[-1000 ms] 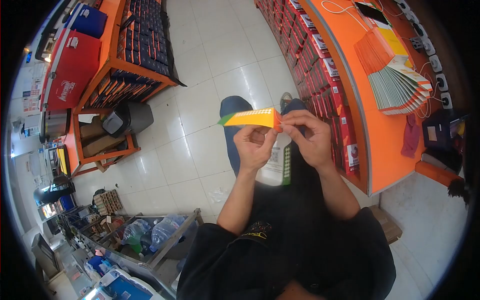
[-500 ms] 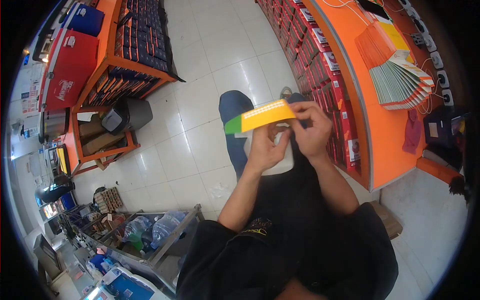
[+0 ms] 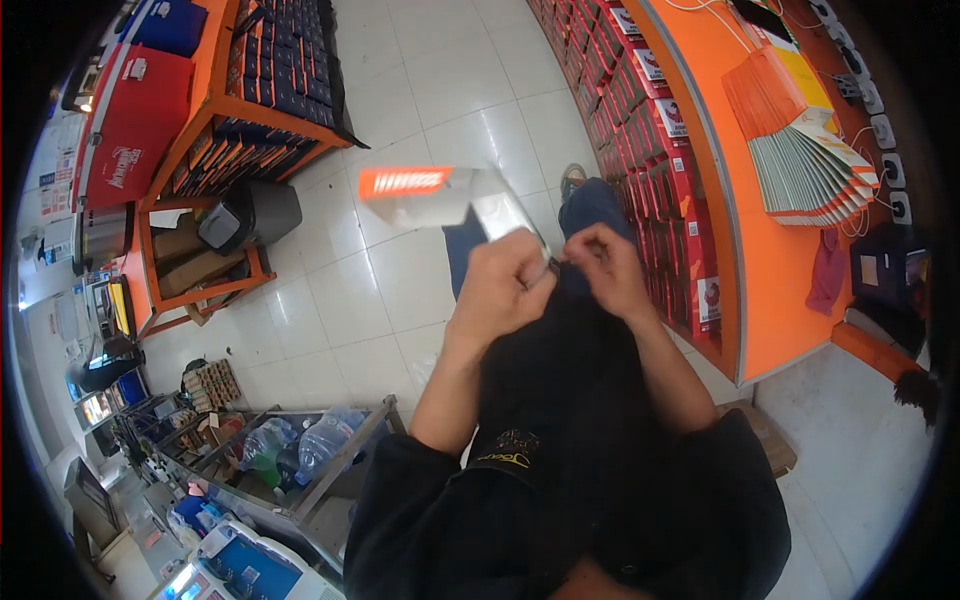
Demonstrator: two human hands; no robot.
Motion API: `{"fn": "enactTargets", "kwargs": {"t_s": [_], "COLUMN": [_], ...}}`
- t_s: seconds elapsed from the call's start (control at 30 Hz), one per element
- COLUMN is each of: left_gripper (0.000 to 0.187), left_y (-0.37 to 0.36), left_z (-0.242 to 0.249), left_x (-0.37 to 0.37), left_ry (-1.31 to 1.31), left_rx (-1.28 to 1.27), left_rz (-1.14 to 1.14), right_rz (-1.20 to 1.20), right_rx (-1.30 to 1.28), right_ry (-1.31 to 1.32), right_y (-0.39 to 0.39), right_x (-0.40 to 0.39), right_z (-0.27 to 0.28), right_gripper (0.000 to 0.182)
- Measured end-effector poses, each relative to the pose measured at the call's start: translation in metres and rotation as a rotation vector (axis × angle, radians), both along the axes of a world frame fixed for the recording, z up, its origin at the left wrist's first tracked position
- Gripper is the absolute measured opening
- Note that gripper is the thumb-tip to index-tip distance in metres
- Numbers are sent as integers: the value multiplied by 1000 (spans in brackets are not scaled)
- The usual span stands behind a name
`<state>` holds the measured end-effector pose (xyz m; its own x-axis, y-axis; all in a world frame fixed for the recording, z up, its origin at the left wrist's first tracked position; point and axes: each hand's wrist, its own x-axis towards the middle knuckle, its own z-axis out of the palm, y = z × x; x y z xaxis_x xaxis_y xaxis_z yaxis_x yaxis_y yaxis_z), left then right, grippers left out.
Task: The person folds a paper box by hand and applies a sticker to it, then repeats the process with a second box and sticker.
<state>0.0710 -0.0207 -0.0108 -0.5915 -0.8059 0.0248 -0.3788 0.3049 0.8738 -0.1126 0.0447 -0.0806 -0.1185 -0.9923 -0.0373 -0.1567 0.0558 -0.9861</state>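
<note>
The left hand (image 3: pixel 505 285) is curled into a fist, thumb against the fingers, and grips the lower end of a printed card piece (image 3: pixel 440 200). The card piece extends up and to the left from the fist, over the knee and the tiled floor (image 3: pixel 425 150); its far end is blurred. The right hand (image 3: pixel 608 268) is positioned just beside the left, thumb and fingertips nearly meeting; whether anything is pinched between them cannot be determined.

The left fist covers the near end of the card piece. To the right, red boxes (image 3: pixel 655 190) are stacked beneath an orange counter (image 3: pixel 790 310), which bounds the working space on that side. The counter carries a fanned stack of booklets (image 3: pixel 815 175) and a pink cloth (image 3: pixel 826 270). To the left are an orange rack (image 3: pixel 215 100) of dark boxes (image 3: pixel 285 60), a dark bin (image 3: pixel 265 215) and a red case (image 3: pixel 135 130). A metal-framed cart (image 3: pixel 330 475) holding plastic bottles (image 3: pixel 325 440) is located near the left forearm.

The red case bears white script and the shirt (image 3: pixel 600 470) yellow lettering; neither is reliably legible. Labels on the red boxes are too small to read.

Compared with the preceding frame, the card piece is swung up and leftward; its yellow-and-green face is replaced by orange and white surfaces.
</note>
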Motion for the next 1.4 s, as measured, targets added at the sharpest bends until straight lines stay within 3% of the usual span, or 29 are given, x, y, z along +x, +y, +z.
{"fn": "enactTargets", "kwargs": {"t_s": [0.03, 0.07, 0.1, 0.17, 0.23, 0.33, 0.43, 0.5, 0.7, 0.73, 1.13, 1.4], "left_gripper": [14, 15, 16, 17, 23, 16, 12, 10, 13, 13, 13, 15], "left_y": [4, 11, 20, 37, 48, 55, 59, 66, 67, 66, 69, 69], "left_z": [-9, -19, -30, -55, -64, -66, -72, -84, -107, -108, -123, -112], "left_x": [1, 1, 1, 1, -1, 7, 11, 11, 19, 18, 16, 5], "left_ry": [-2, -121, -240, -227, -104, -61, 26, 260, 562, 562, 650, 591], "left_rx": [12, -46, -99, -4, 114, 262, 401, 804, 1160, 1162, 1120, 1048], "left_rz": [4, -113, -236, -299, -222, -143, -56, 203, 378, 376, 247, 407], "right_rz": [-58, -25, -28, 247, 277, 152, 71, 62, 104, 113, 83, 8], "right_rx": [177, 187, 207, 356, 251, 427, 476, 454, 310, 222, 273, 213], "right_ry": [-317, -421, -425, -131, -61, -360, -414, -399, -245, -151, 48, 143], "right_y": [2, 7, 11, 15, 19, 19, 20, 22, 26, 27, 28, 36], "right_x": [-1, -3, -2, 0, -5, -6, -8, -8, -2, 0, 12, 13], "right_z": [-3, -4, 0, 1, -22, -21, -26, -27, -23, -24, -18, -22], "right_gripper": [23, 29, 29, 26, 24, 18, 14, 14, 14, 14, 11, 13]}}
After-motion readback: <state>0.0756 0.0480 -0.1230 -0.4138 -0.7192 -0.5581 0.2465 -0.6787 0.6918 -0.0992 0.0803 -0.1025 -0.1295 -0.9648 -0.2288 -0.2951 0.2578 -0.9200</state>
